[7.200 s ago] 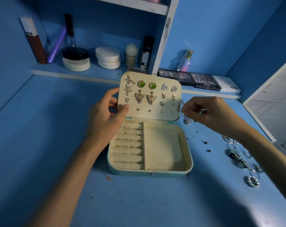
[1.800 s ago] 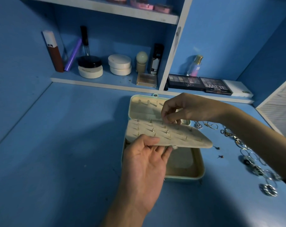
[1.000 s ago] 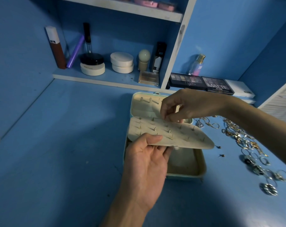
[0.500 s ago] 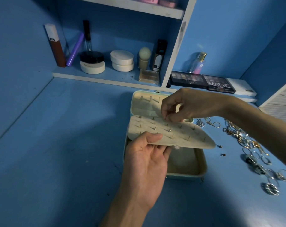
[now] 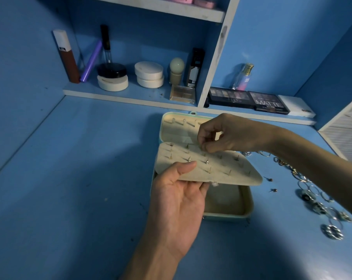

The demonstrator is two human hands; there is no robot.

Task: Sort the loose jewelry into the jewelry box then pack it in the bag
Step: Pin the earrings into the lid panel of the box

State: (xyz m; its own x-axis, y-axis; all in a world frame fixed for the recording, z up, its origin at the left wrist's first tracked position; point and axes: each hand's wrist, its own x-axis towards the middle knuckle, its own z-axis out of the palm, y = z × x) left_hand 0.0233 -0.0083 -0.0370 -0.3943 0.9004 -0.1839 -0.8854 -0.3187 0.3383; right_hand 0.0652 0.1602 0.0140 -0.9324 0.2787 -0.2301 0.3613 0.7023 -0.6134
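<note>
Earring step: left hand (image 5: 177, 201) grips the earring panel (image 5: 211, 168); right hand (image 5: 227, 136) pinches an earring post (image 5: 201, 147) on it. Next, likely the loose rings (image 5: 332, 232); fiddly pickups.

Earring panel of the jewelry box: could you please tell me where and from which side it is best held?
Take the earring panel by its near-left edge, coming from below: thumb on top, fingers flat underneath, as the left hand does. Posts stud its upper face, and the right hand pinches an earring post at the far edge.
</note>
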